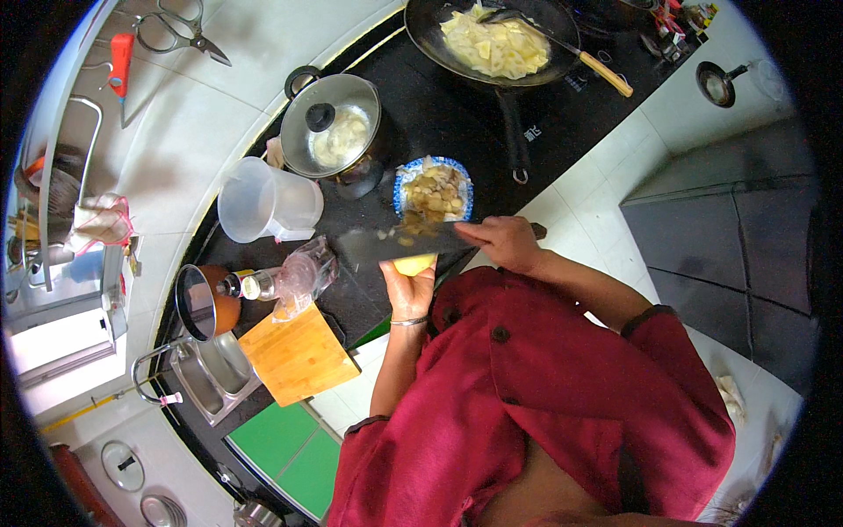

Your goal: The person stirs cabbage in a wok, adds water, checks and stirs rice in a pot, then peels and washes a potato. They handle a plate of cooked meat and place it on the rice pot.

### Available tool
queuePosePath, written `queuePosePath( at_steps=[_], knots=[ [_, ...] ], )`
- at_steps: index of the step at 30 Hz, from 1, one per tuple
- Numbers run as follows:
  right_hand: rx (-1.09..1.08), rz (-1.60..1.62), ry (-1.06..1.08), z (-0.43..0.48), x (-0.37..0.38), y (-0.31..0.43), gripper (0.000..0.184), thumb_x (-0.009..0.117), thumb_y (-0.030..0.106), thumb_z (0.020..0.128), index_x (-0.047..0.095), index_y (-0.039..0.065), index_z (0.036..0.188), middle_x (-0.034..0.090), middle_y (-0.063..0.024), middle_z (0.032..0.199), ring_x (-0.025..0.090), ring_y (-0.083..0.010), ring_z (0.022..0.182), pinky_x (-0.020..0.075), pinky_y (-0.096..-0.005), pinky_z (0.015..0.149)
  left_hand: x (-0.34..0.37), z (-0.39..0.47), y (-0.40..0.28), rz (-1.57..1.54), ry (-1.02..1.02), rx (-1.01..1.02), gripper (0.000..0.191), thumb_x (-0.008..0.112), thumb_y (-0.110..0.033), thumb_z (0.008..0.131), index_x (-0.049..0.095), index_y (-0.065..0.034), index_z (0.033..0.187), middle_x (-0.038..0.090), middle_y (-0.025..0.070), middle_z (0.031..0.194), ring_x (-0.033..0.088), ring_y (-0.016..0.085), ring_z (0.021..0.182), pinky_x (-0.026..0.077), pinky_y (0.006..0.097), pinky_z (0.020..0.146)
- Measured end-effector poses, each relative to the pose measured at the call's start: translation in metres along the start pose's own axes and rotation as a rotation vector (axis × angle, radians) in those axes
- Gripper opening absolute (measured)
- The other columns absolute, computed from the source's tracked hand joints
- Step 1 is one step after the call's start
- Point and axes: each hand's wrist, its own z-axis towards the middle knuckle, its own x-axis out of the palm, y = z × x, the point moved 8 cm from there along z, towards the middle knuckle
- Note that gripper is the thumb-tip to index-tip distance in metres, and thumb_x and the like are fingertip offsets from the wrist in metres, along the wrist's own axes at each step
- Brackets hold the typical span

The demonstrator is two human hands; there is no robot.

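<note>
My left hand (408, 295), with a bangle at its wrist, holds a pale yellow peeled piece of food (415, 265), perhaps potato. A broad kitchen cleaver (428, 240) is gripped in my right hand (506, 242), its dark handle end showing beyond the hand. The blade lies flat-looking just beyond the yellow piece; whether it touches is not clear. Brownish bits near the blade are blurred. Right past the blade sits a blue-rimmed plate (399, 195) heaped with pale and brown pieces and peelings (433, 188).
A wok (421, 49) of pale slices (494, 43) and a glass-lidded pot (329, 125) stand on the black counter. Left are a plastic jug (263, 201), a bagged item (306, 270), a glass jar (258, 287), an orange pot (227, 303), a wooden cutting board (299, 356) and a sink (201, 388).
</note>
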Motion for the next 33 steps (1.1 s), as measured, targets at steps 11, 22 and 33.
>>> queuePosePath(
  at_steps=[11, 22, 33],
  knots=[
    [-0.085, -0.024, -0.035, -0.001, -0.001, 0.007, 0.027, 0.058, 0.025, 0.082, 0.065, 0.022, 0.108, 0.055, -0.0064, 0.063, 0.057, -0.0249, 0.054, 0.0451, -0.0386, 0.048, -0.001, -0.004, 0.002, -0.008, 0.079, -0.088, 0.038, 0.051, -0.038, 0.091, 0.053, -0.0093, 0.116, 0.057, 0.0086, 0.117, 0.052, 0.026, 0.109, 0.041, 0.0436, 0.096],
    [-0.165, -0.038, -0.036, -0.003, -0.001, 0.026, 0.031, 0.059, 0.024, 0.081, 0.064, 0.021, 0.112, 0.052, -0.0047, 0.062, 0.055, -0.0235, 0.054, 0.0454, -0.0373, 0.048, -0.015, -0.005, 0.004, 0.103, 0.147, -0.088, 0.039, 0.049, -0.033, 0.093, 0.048, -0.0085, 0.123, 0.053, 0.008, 0.123, 0.049, 0.025, 0.115, 0.04, 0.0399, 0.099],
    [0.087, 0.008, 0.016, -0.009, 0.017, -0.037, 0.034, 0.054, 0.018, 0.083, 0.061, 0.024, 0.115, 0.058, -0.0068, 0.068, 0.059, -0.0256, 0.059, 0.0471, -0.0402, 0.053, -0.009, -0.016, -0.006, 0.33, 0.14, -0.038, 0.056, 0.065, -0.034, 0.077, 0.047, -0.0054, 0.122, 0.058, 0.0129, 0.113, 0.058, 0.029, 0.102, 0.047, 0.0434, 0.091]
  ],
)
